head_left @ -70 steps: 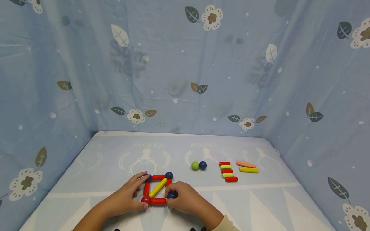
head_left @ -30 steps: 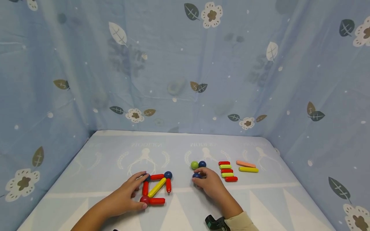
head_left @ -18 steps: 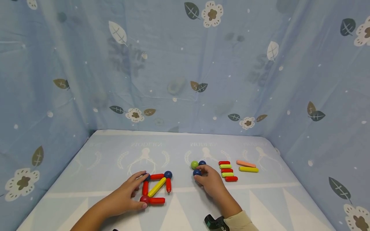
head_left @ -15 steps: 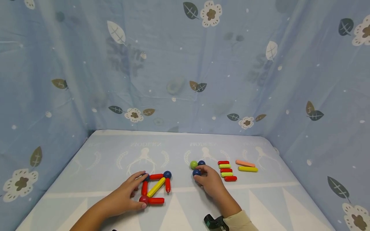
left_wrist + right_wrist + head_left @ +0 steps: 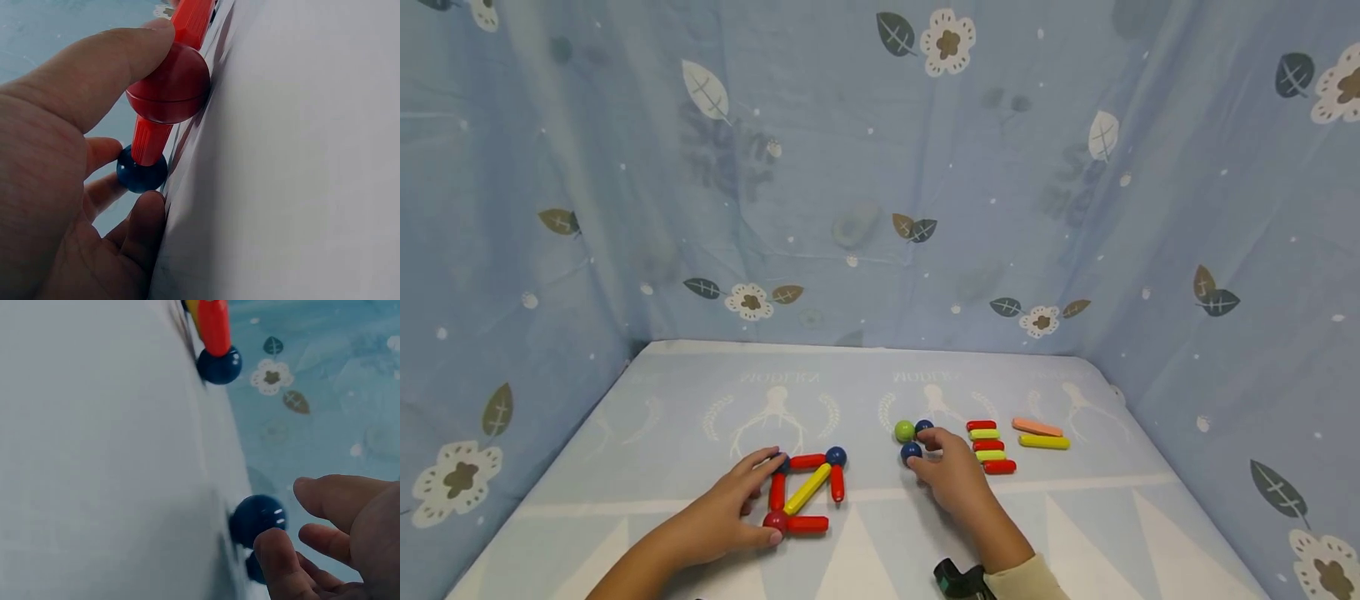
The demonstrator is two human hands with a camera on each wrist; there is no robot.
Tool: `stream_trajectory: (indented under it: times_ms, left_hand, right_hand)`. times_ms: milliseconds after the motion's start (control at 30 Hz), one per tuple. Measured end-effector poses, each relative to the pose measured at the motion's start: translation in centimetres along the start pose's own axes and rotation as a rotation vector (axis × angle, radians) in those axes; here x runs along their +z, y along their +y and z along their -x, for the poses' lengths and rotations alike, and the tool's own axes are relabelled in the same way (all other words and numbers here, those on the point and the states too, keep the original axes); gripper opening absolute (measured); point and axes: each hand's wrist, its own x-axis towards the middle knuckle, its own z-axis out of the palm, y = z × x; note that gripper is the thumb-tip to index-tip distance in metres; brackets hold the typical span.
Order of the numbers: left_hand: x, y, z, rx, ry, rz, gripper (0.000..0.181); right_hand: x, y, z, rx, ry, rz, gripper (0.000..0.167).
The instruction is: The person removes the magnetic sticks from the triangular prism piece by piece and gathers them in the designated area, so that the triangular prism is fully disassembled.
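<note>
My left hand [image 5: 722, 512] holds the left side of a magnetic rod-and-ball frame. Its thumb is on the red ball [image 5: 172, 84], and fingers lie at the blue ball [image 5: 141, 170] on the frame's far corner. Red rods [image 5: 808, 524] and a diagonal yellow rod [image 5: 808, 489] join the frame, whose near right corner has no ball. To the right, my right hand [image 5: 957, 479] is beside a loose blue ball [image 5: 257, 519], thumb and fingers spread apart around it. Behind that lie a green ball [image 5: 904, 431] and another blue ball [image 5: 924, 427], partly hidden by fingers.
Several short red and yellow-green rods [image 5: 988, 445] lie in a column right of my right hand. Beyond them are an orange rod [image 5: 1037, 427] and a longer yellow rod [image 5: 1043, 442]. A patterned blue curtain [image 5: 880, 167] encloses the white-and-blue table [image 5: 685, 383].
My right hand carried the blue ball off the frame's near right corner, set it near the green ball, and has now loosened its fingers from it. My left hand stays on the frame.
</note>
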Motion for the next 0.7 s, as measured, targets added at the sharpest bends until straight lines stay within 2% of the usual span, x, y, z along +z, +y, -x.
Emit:
stream_trajectory:
  times_ms: [100,167,367,467,567,700]
  left_hand:
    - [0.0,0.1,0.0,0.011,-0.005,-0.002,0.107]
    - [-0.1,0.1,0.0,0.019,-0.006,-0.005,0.106]
    - [0.0,0.1,-0.2,0.02,-0.003,0.0,0.107]
    - [0.1,0.0,-0.1,0.019,-0.004,0.006,0.107]
    - [0.1,-0.1,0.0,0.021,-0.003,0.01,0.106]
    - [0.1,-0.2,0.1,0.033,-0.001,0.007,0.105]
  right_hand:
    - [-0.4,-1.0,0.7,-0.014,-0.003,0.042,0.037]
    - [-0.3,-1.8,1.4,-0.042,-0.043,0.048,0.034]
    - [1.9,-3.9,3.4,-0.109,-0.291,0.04,0.025]
    - [3.3,-4.7,3.9,-0.132,-0.383,0.056,0.019]
    - [4.5,-5.0,4.1,-0.158,-0.433,0.081,0.018]
    - [5.6,-5.1,4.3,-0.188,-0.457,0.119,0.018]
